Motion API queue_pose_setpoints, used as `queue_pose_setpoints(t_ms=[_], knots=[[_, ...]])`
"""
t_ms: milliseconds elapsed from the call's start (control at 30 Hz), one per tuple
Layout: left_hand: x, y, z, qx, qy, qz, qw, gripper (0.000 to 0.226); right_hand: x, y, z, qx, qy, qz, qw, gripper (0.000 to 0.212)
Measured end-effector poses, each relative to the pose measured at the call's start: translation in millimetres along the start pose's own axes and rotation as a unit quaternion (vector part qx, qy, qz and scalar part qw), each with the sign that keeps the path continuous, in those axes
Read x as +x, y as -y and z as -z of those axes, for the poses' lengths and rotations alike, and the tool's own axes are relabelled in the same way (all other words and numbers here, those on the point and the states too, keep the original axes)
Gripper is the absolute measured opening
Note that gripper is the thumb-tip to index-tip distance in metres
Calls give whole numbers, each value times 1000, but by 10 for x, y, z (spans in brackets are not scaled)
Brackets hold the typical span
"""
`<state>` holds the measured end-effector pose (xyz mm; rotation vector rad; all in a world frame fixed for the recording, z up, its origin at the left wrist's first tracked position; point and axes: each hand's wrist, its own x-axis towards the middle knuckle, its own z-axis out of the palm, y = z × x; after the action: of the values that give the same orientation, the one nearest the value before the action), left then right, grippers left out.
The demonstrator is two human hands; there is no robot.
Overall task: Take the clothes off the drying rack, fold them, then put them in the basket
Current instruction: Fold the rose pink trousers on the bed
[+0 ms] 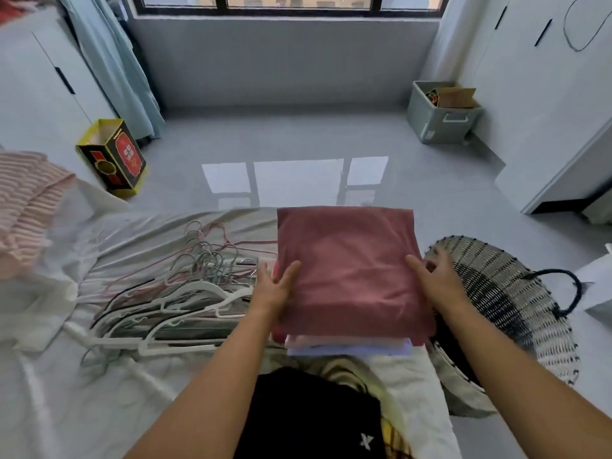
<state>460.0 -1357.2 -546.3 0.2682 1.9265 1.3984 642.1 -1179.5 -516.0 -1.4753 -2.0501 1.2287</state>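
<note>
A stack of folded clothes (347, 347) sits at the bed's edge with a dusty-red folded garment (347, 266) on top. Pale pink, white and lilac layers show beneath it. My left hand (273, 289) grips the stack's left side, thumb on the red cloth. My right hand (437, 279) grips its right side, thumb on top and fingers curled at the edge. A black-and-white woven basket (516, 293) with a dark handle stands on the floor right of the stack, close to my right hand. The drying rack is out of view.
A pile of empty hangers (185, 293) lies on the pale bed sheet (149, 392) left of the stack. A pink striped garment (26, 200) and white cloth (33, 309) lie far left; a black garment (314, 419) lies near me. A yellow-black box (111, 157) and grey bin (440, 117) stand on the floor.
</note>
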Motion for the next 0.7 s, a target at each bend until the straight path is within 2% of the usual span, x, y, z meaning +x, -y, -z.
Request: queue_pose_setpoints(t_ms=[67,133,200,267,367,533,633,700], knots=[[91,309,-214,170,-52,-49,983,81,101,-203,-304,-146,-6,98,984,64],[94,577,-475,320,-27,-97,942,66,94,-439,-602,-267,45,151,951,63],[130,752,-628,405,8,-71,911,58,87,-641,-831,-339,81,127,929,71],[199,859,-673,429,33,-33,902,55,152,-772,-947,-363,108,103,920,77],[287,977,-717,427,65,-16,902,55,305,-920,-1011,-375,147,83,912,59],[542,863,-609,393,120,-23,911,51,591,-869,-1050,-346,196,54,916,54],[542,730,-378,257,148,-33,954,48,632,-801,-1015,-347,217,47,911,53],[404,773,-109,137,97,-57,984,45,582,-750,-959,-345,217,40,913,53]])
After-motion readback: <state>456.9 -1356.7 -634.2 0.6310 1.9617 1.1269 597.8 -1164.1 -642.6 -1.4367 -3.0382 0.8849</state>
